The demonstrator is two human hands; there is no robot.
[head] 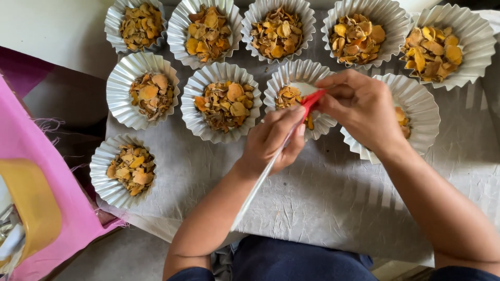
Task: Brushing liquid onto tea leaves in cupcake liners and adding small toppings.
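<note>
Bare forearms, dark blue sleeves and trousers.

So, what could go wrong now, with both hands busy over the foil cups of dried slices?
1. The left hand holds a long stick with a red tip over a half-filled cup; a slip may flick slices out.
2. The right hand rests over another light cup and might tip it.
3. The cups stand close together, so a nudge could shift neighbours.

Soft daylight, faint shadows, blurred left edge
</note>
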